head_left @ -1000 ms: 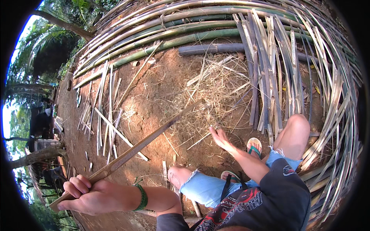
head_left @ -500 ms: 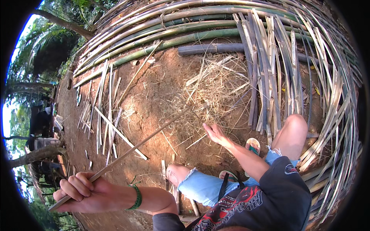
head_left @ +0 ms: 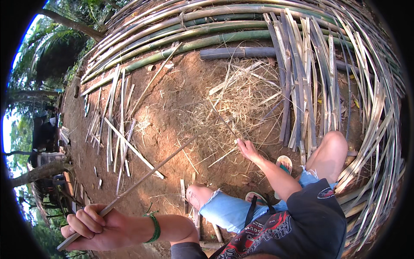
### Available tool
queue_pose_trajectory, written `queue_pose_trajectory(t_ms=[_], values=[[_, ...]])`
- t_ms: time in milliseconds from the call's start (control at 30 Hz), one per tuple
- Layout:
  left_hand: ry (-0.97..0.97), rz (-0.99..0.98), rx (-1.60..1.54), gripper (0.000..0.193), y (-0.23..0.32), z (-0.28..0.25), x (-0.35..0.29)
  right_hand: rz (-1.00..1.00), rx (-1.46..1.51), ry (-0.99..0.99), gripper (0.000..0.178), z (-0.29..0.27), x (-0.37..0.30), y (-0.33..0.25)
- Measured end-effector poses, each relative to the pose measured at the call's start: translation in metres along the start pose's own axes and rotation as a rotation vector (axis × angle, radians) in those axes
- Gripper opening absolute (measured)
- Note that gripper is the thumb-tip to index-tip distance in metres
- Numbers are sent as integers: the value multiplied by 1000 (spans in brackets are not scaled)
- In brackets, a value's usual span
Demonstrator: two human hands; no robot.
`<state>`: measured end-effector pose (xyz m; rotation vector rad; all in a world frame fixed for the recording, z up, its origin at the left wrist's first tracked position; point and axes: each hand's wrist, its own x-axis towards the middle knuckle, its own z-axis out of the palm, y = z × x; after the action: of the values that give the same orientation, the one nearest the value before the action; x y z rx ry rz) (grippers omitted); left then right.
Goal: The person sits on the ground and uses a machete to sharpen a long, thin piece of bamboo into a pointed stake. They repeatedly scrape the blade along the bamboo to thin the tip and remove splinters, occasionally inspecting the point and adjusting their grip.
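Note:
My left hand [head_left: 95, 226], at the lower left, is closed around one end of a long, narrow brown bamboo strip [head_left: 145, 178]. The strip slants up and to the right, its far end reaching the pile of pale shavings [head_left: 248, 97] on the ground. Near that pile my right hand [head_left: 248, 150] is closed on a thin, dark, blade-like tool [head_left: 226, 124], which points up and left and meets the strip around its far end. The tool's exact kind is too small to make out, and my fingers cover its near end.
Long green bamboo poles [head_left: 194, 45] lie across the back. Split bamboo pieces [head_left: 297, 86] are piled at the right, with long strips [head_left: 384, 125] curving beside them. Loose slats [head_left: 113, 112] lie on the bare soil at the left. My bent knees [head_left: 199, 195] frame the near ground.
My right hand has shifted slightly right and up, and the dark tool now shows more clearly. My left hand, still gripping the strip, has dropped a little.

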<state>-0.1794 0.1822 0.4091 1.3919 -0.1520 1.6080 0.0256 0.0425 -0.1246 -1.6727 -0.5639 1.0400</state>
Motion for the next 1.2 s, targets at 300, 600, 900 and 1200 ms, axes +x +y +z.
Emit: queue_pose_trajectory(t_ms=[300,600,900,1200], values=[[51,6,20,48,3,-6,-2,160,-243,1,83,-28,-2,-13],[101,30,66,50,-12,9,9,238,-121,6,79,-11,-13,17],[485,50,435,49,-38,48,31,53,-202,14,62,-31,-9,-99],[269,-109,233,50,-72,86,57,-582,142,-82,51,-23,-48,-352]])
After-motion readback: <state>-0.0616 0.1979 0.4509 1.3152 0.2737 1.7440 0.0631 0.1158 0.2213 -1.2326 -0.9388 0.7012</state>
